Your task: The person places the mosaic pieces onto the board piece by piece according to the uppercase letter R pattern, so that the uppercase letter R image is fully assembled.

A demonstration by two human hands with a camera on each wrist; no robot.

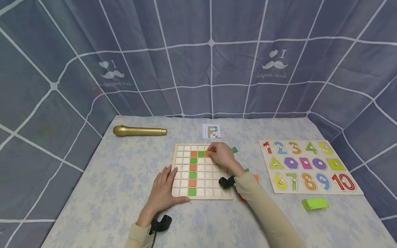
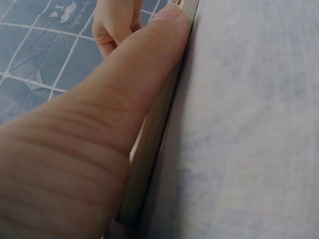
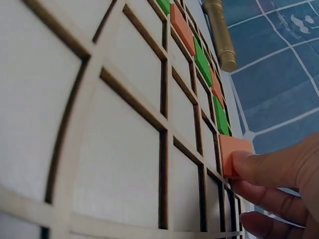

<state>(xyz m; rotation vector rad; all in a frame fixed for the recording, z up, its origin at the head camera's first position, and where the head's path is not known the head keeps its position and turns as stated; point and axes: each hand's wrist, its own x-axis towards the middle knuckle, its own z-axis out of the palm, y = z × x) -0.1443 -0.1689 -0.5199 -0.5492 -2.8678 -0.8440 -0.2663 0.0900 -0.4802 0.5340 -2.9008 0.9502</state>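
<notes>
A square wooden grid board lies on the table with orange and green tiles alternating up one column and along a short row near its top. In the head view my left hand rests against the board's lower left corner, fingers along the left side, thumb by the front edge. My right hand pinches an orange tile between thumb and finger. That tile stands tilted at a grid cell beside a green tile; whether it touches the cell's floor is hidden.
Behind the board lies a small pattern card. A gold microphone is at back left. On the right are a number-and-shape puzzle and a lime-green block. Loose tiles, including a green one, lie around the right forearm.
</notes>
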